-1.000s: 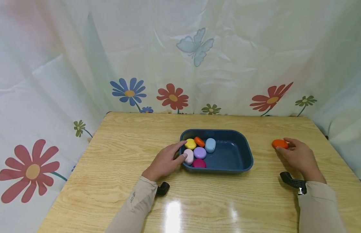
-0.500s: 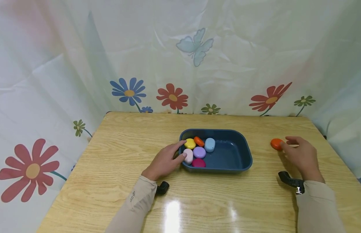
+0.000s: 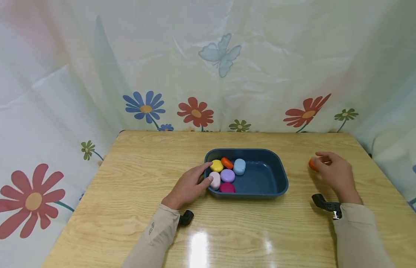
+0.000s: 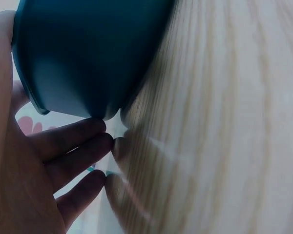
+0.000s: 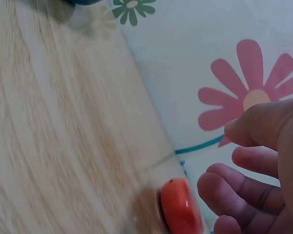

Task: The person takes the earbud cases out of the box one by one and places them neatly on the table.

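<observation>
My left hand (image 3: 187, 186) holds the left end of a dark blue tray (image 3: 261, 176). Its thumb and index finger reach over the rim, and in the left wrist view other fingers (image 4: 80, 156) lie under the wall, tips at the tabletop. To the right, my right hand (image 3: 336, 174) hovers with loosely bent fingers by a smooth, glossy orange-red pebble-shaped piece (image 3: 312, 165). The right wrist view shows this piece (image 5: 179, 207) on the wood, apart from the fingers. In the head view the hand partly hides it.
Several similar rounded pieces sit in the tray's left half: yellow (image 3: 216, 166), orange (image 3: 226, 163), light blue (image 3: 239, 167), purple (image 3: 227, 175), pale pink (image 3: 215, 180) and magenta (image 3: 227, 187). A flowered curtain (image 3: 261, 93) hangs behind the wooden table (image 3: 154, 156).
My right hand has moved off the orange-red piece, its fingers parting from it, then shifted left in view so that it covers more of the piece. The left hand stays at the tray.
</observation>
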The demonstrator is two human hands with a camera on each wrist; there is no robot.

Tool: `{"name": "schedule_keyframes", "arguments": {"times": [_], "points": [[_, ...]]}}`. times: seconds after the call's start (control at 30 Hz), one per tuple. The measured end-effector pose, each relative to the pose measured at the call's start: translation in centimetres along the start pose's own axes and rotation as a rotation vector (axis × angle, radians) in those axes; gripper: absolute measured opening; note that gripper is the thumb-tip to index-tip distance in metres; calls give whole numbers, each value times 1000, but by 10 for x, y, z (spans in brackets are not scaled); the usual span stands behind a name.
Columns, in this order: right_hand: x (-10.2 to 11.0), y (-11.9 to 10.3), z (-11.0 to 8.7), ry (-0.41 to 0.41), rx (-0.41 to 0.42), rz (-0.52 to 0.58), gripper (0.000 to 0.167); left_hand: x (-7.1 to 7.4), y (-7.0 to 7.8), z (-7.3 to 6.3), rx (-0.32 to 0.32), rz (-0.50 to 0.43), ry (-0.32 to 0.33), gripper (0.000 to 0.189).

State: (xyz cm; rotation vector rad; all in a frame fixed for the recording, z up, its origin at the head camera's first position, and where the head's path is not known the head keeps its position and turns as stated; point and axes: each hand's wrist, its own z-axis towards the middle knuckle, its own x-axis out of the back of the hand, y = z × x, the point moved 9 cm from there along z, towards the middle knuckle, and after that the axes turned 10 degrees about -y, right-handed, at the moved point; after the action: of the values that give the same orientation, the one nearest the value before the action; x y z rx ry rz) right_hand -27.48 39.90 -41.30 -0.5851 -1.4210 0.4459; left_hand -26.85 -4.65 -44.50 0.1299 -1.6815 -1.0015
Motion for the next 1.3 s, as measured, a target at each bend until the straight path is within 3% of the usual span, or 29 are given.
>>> {"name": "schedule_keyframes", "arguments": {"times": [0.27,0.5,0.63,0.97,1.3], "points": [[-16,-25,4,-48,91,-5,53,1,-3,-2,13,4,13,59],[-23,-47,0,-141,178,164,50,-1,-2,-3,3,4,13,60],[-24,-64,-1,-185,237,207,47,-1,-1,-2,0,-4,15,60],[-24,-96,5,-224,253,194,43,1,-1,-1,10,-23,8,59],[-41,-125,10,-385,311,240,45,2,0,-1,-2,-12,14,58]]}}
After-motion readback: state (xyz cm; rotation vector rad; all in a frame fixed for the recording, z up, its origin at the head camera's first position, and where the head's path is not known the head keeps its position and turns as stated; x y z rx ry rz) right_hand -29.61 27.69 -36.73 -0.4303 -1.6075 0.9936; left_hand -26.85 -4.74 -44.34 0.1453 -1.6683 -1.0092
